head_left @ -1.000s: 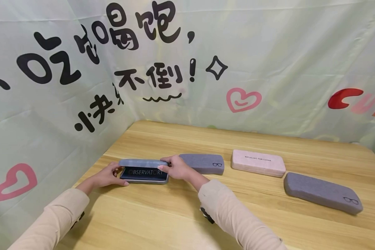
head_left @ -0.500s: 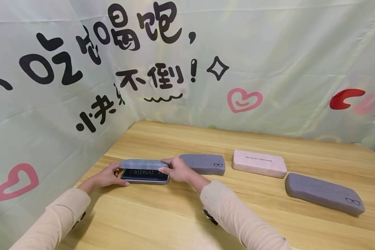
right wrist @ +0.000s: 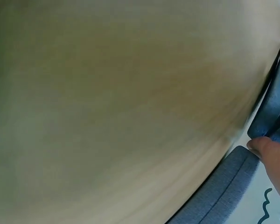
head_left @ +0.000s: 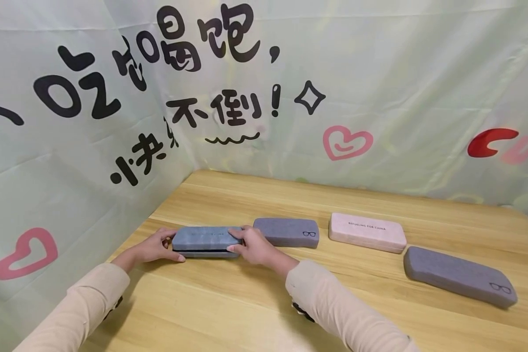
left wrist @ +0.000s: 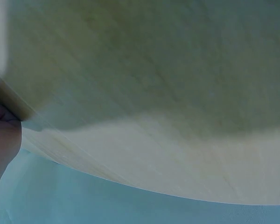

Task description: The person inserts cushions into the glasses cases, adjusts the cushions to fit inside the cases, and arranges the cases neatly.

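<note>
A blue glasses case [head_left: 202,238] lies at the left of the table, its lid lowered so that only a narrow dark gap shows along the front. My left hand [head_left: 154,247] holds the left end of its base, thumb along the front and fingers curled at the end. At the other end, my right hand [head_left: 260,248] pinches the lid, with fingers on top and the thumb at the front edge. The right wrist view shows the right thumb [right wrist: 266,151] at a corner of the case. Only part of the left hand [left wrist: 4,140] enters the left wrist view.
A grey-blue glasses case [head_left: 288,231] sits just right of my right hand. Farther right are a pink case [head_left: 367,232] with lettering and another grey case [head_left: 457,274]. Printed cloth [head_left: 264,161] hangs behind and left of the wooden table [head_left: 211,303].
The blue case's lid has come down, hiding the dark inside with its "OBSERVATORY" lettering. My right hand has moved slightly with the lid; the left hand keeps its hold.
</note>
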The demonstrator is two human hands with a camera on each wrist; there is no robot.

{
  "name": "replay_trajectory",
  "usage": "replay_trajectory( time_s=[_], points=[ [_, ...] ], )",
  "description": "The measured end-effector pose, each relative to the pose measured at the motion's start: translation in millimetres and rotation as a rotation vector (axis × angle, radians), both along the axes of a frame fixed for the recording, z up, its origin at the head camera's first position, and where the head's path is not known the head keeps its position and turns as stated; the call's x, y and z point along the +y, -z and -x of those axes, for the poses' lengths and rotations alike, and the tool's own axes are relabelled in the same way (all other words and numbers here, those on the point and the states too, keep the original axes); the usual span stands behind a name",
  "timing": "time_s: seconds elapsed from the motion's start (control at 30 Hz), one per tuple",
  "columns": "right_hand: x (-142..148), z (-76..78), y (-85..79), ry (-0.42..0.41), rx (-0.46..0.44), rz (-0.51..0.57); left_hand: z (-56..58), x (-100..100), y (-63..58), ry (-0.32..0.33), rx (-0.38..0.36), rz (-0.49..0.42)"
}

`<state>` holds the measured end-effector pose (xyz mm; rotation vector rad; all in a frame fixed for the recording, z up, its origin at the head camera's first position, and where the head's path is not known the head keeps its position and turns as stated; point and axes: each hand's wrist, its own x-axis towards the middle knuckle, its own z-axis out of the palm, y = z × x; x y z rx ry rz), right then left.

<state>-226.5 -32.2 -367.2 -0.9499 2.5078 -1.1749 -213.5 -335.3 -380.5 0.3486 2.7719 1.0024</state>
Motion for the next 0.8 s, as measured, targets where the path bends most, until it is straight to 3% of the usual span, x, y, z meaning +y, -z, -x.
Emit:
replay_trajectory(
  time_s=[0.3,0.57,0.8],
  points=[
    [-0.8,-1.8,-2.0,0.020,-0.015,-0.036,-0.1,0.9,1.9,-0.001,0.010,-0.021],
    [-3.1,-2.5,-1.2,0.054,-0.057,-0.011,1.8,1.7,2.6,0.005,0.025,0.013],
    [-5.7,-3.4,3.4,0.080,-0.011,-0.010,2.2,2.4,1.6,0.011,0.001,0.014]
  ],
)
